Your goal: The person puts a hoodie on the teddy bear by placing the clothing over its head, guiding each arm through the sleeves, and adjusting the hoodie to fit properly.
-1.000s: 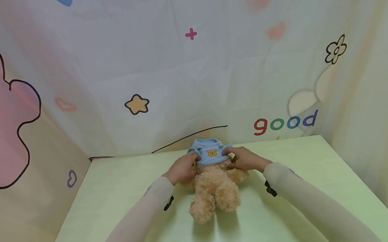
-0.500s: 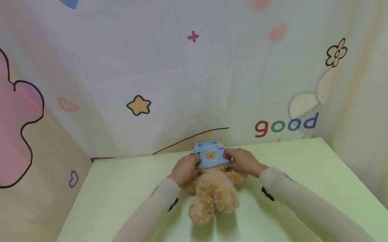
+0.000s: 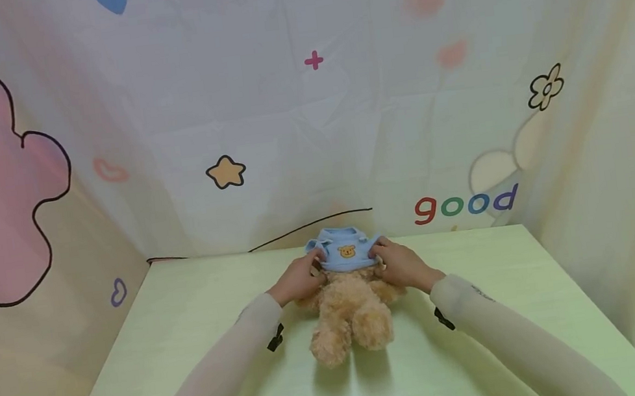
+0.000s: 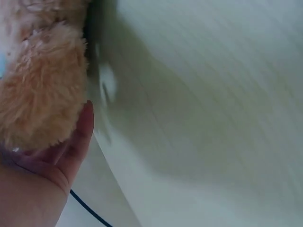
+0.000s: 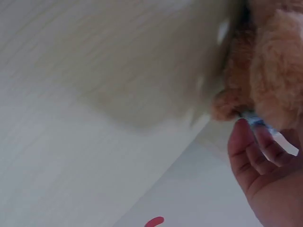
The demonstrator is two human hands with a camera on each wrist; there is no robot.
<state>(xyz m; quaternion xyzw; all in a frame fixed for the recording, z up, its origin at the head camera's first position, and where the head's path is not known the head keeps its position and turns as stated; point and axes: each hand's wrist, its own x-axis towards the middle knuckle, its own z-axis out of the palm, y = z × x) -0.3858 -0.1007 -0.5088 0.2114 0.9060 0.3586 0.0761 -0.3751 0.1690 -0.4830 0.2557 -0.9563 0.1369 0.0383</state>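
Note:
A fluffy tan teddy bear (image 3: 347, 299) lies on the table in the head view, legs toward me. A small blue shirt (image 3: 333, 263) with a bear-face patch covers its upper end, so its head is hidden. My left hand (image 3: 300, 277) pinches the shirt's left side, and my right hand (image 3: 406, 267) pinches the right side. In the left wrist view, furry bear limb (image 4: 45, 90) hides part of the left hand (image 4: 38, 184). The right wrist view has the right hand (image 5: 267, 175) curled beside the bear's fur (image 5: 279, 71), with blue cloth (image 5: 253, 118) at the fingertips.
The pale green table (image 3: 212, 354) ends at a printed cloth backdrop (image 3: 259, 100), close behind the shirt. Cloth walls (image 3: 634, 188) also stand at both sides. A dark cord (image 4: 90, 208) crosses the lower part of the left wrist view.
Half a second ago the shirt's sides were drawn in and its patch folded. Now the sides are spread outward and the patch lies flatter. The bear stays in about the same place.

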